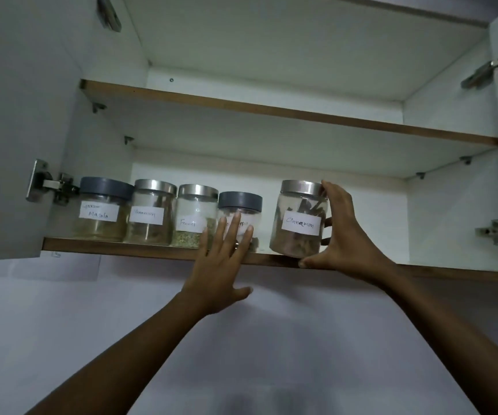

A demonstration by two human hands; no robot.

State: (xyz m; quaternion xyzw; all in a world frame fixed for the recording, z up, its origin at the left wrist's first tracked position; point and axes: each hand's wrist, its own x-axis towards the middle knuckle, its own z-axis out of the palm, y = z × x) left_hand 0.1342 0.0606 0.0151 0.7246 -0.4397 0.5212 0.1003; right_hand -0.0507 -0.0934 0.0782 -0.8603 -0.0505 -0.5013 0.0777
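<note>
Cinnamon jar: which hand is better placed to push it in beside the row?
Right. The right hand grips the Cinnamon jar at the front edge of the shelf, thumb beneath its base. The left hand is open, straight fingers against the neighbouring grey-lidded jar, holding nothing.

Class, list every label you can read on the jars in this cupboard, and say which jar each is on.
"Masala": far-left jar; the word above it is blurred.
Too blurred to read: the label on the second jar.
"Fennel", faint: third jar.
Only "pp" shows on the fourth jar; the left hand covers the rest.
"Cinnamon": right-end jar, gripped by the right hand.
</note>
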